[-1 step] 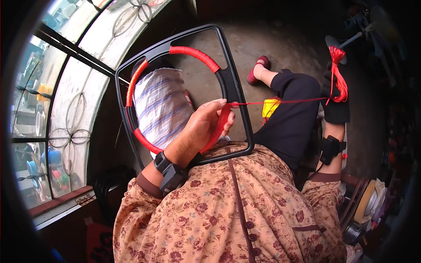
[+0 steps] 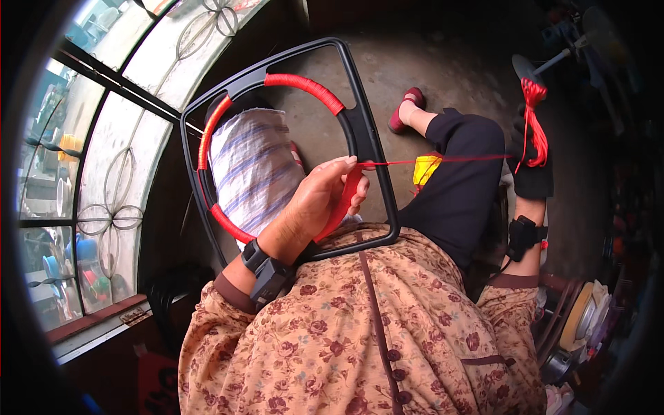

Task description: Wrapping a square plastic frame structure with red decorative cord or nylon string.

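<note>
A black frame (image 2: 366, 131) with rounded corners and an inner ring leans across my lap. Red cord wrapping (image 2: 304, 84) covers several stretches of the ring. My left hand (image 2: 319, 197) is closed round the ring's near right part, thumb pressed where the cord leaves the winding. From there a taut red strand (image 2: 449, 160) runs across to the right. At its other end my right hand (image 2: 532, 176), in a black glove, is closed on a looped hank of red cord (image 2: 535, 135), held out to the side. Its fingers are dark and partly hidden by the hank.
A striped white cloth (image 2: 245, 159) lies over my left leg, behind the ring. Something yellow (image 2: 425, 169) shows beside my right thigh. A barred window (image 2: 111, 187) stands at left. A fan (image 2: 529, 69) is at far right, and assorted items (image 2: 581, 318) are stacked near my right elbow.
My right hand and the hank have shifted very slightly downward. The frame has moved a touch to the left, with my left hand's grip unchanged.
</note>
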Demonstrator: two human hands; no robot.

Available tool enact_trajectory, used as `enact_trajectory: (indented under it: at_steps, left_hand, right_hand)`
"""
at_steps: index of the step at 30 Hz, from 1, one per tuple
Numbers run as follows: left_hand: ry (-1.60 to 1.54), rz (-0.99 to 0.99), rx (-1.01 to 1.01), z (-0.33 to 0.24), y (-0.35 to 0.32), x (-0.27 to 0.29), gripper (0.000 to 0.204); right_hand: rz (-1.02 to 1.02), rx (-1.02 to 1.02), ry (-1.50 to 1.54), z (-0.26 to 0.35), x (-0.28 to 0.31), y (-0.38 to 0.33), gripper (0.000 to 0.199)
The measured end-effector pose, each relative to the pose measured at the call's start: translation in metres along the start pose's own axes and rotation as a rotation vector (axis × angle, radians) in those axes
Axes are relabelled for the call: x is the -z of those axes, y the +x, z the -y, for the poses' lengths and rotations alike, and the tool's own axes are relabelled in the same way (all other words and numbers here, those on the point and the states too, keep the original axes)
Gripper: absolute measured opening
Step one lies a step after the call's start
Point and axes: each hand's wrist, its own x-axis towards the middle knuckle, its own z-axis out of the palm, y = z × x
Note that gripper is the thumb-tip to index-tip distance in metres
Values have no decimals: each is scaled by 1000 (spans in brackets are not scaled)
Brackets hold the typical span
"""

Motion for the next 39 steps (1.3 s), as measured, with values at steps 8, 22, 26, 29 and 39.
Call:
enact_trajectory:
  at_steps: [8, 22, 26, 29, 39]
  left_hand:
    - [161, 44, 138, -4, -4, -11, 15]
    - [65, -5, 155, -3, 1, -7, 65]
    - [13, 6, 167, -10, -3, -5, 65]
    - [17, 29, 181, -9, -2, -3, 67]
    - [74, 53, 309, -6, 1, 2, 79]
  right_hand:
    - [-138, -543, 589, -54, 1, -12, 25]
    - [408, 787, -435, 88, -163, 89, 46]
    - [201, 578, -129, 99, -129, 84, 34]
    - [-21, -153, 564, 88, -106, 64, 30]
    - [542, -667, 681, 92, -131, 61, 27]
